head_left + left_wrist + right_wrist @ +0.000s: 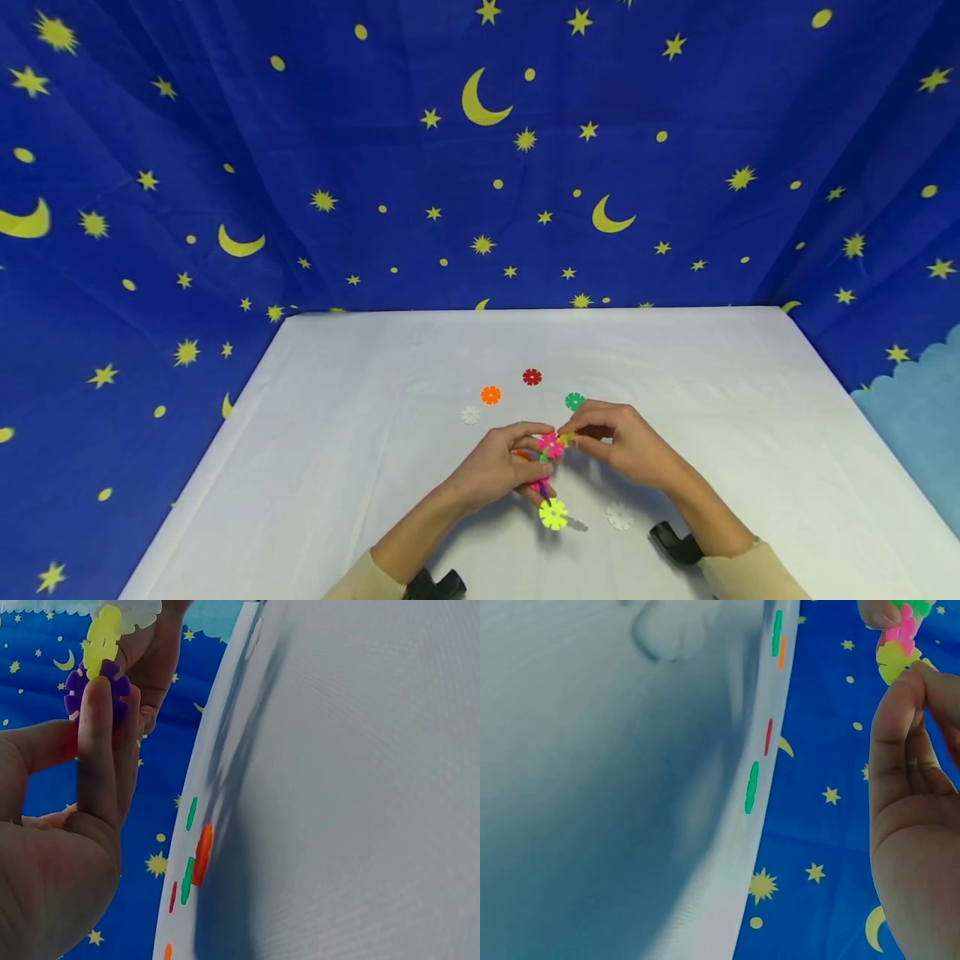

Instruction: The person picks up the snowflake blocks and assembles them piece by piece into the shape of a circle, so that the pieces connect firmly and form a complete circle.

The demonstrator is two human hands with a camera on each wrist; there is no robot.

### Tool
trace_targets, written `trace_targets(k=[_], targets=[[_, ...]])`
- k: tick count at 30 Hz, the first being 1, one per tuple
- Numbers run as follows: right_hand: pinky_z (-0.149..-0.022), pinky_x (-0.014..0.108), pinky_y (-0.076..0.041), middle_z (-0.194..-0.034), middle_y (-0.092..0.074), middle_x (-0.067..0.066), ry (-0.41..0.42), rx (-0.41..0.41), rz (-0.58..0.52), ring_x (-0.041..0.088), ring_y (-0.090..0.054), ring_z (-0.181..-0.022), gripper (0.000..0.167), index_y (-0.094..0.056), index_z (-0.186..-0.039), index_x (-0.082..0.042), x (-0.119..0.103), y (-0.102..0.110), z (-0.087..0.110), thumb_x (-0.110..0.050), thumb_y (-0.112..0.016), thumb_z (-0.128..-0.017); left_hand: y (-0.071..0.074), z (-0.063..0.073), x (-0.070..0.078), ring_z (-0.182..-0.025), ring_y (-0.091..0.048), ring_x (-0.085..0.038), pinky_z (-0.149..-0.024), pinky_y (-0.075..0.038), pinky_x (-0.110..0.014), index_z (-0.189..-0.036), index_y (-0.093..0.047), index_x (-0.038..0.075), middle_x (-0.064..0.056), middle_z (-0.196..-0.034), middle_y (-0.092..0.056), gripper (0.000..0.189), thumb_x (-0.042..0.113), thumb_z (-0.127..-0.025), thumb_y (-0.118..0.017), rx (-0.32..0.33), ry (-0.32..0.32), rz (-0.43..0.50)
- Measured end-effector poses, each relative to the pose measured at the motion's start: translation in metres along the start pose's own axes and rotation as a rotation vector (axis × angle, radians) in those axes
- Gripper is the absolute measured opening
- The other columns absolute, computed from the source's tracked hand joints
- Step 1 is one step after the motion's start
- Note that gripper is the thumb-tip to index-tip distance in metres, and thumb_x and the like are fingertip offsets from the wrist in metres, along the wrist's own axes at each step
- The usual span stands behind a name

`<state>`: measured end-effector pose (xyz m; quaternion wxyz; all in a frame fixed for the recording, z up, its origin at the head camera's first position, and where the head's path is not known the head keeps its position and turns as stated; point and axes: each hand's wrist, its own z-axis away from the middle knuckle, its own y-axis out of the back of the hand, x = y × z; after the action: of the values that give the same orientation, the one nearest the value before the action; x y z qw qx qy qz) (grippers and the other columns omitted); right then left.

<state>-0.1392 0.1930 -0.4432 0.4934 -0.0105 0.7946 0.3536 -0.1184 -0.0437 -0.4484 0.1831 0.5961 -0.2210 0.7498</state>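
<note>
My left hand (pixel 491 467) grips a chain of slotted plastic discs near the middle of the table. At its upper end a pink disc (pixel 551 445) shows beside the fingertips. My right hand (pixel 626 442) pinches a yellow disc (pixel 894 661) between thumb and fingers, right at the pink one's edge. Below the left hand, a bright yellow disc (pixel 553 514) hangs from the chain. A purple disc (pixel 120 690) and a translucent white disc (pixel 141 613) appear on it in the left wrist view. The left fingers partly cover the green and orange pieces between.
Loose discs lie beyond the hands on the white-covered table (pixel 300 433): red (pixel 532 377), orange (pixel 491 395), white (pixel 470 415) and green (pixel 574 402). Another white disc (pixel 619 517) lies nearer, below the right hand. A blue star-patterned curtain (pixel 390 158) surrounds the table's back and sides.
</note>
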Motion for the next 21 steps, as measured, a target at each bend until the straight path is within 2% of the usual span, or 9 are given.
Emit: trace_targets(k=[9, 15, 21], targets=[[-0.074, 0.03, -0.053, -0.096, -0.063, -0.004, -0.091, 0.003, 0.015, 0.014, -0.061, -0.083, 0.021, -0.068, -0.112, -0.015, -0.002, 0.008, 0.001, -0.015, -0.068, -0.091, 0.002, -0.002, -0.001, -0.063, -0.066, -0.023, -0.065, -0.057, -0.037, -0.136, -0.05, 0.007, -0.012, -0.107, -0.058, 0.054, 0.001, -0.085, -0.067, 0.014, -0.026, -0.05], [-0.074, 0.031, -0.052, -0.098, -0.065, -0.002, -0.137, -0.015, 0.018, 0.014, -0.06, -0.087, 0.021, -0.068, -0.114, -0.021, 0.0, 0.016, 0.005, -0.028, -0.062, -0.095, 0.002, -0.002, -0.001, -0.062, -0.067, -0.025, -0.064, -0.057, -0.038, -0.136, -0.048, 0.004, -0.016, -0.107, -0.056, 0.054, -0.002, -0.085, -0.065, 0.009, -0.036, -0.01], [-0.072, 0.03, -0.051, -0.099, -0.067, 0.0, -0.176, -0.038, 0.005, 0.017, -0.061, -0.086, 0.027, -0.069, -0.114, -0.013, 0.006, 0.021, 0.011, -0.03, -0.064, -0.094, 0.002, -0.001, -0.001, -0.062, -0.067, -0.025, -0.063, -0.057, -0.035, -0.134, -0.048, 0.004, -0.016, -0.108, -0.055, 0.052, -0.002, -0.085, -0.065, 0.024, -0.041, -0.011]])
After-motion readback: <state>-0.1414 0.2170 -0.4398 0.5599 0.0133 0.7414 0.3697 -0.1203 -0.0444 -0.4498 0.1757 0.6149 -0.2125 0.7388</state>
